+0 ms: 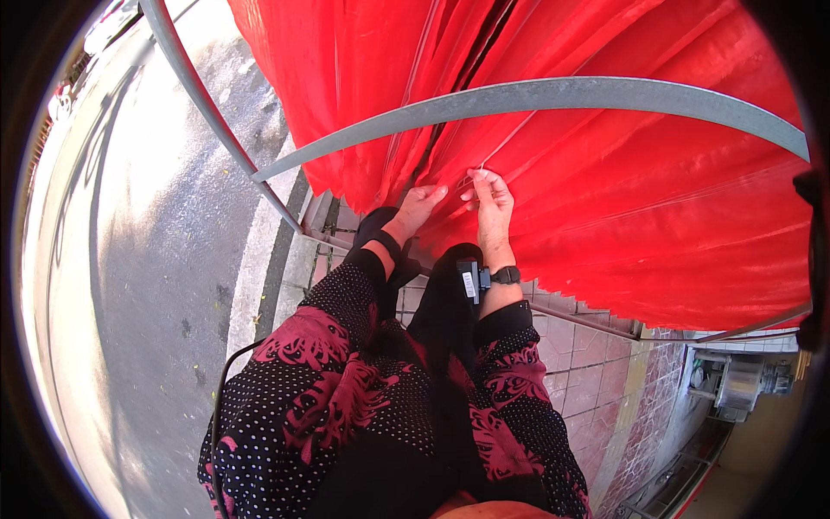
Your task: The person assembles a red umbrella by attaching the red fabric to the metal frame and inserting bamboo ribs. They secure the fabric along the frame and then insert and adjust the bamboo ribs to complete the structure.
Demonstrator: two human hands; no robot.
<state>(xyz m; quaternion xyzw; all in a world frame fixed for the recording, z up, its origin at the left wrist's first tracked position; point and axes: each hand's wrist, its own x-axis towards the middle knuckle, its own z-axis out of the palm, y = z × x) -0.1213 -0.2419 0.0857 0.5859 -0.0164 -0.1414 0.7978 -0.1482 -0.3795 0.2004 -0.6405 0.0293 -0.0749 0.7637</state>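
Note:
A wide red pleated cloth (622,208) hangs in front of me below a metal rail. Down its face runs a thin white string (507,142), whose lower end reaches the fingertips of my right hand (493,203). That hand is closed in a pinch on the string, close against the cloth. My left hand (418,210) is a little to the left and lower, thumb and fingers drawn together beside the cloth. Whatever lies between its fingers is too small to make out. A dark strap with a small device is on my right wrist.
A grey metal rail (553,93) crosses above my hands and joins a post (216,112) at left. A low bar runs near the tiled pavement (579,363). At left, a pale curb (259,251) borders the asphalt road (173,225). Some equipment (742,385) stands at lower right.

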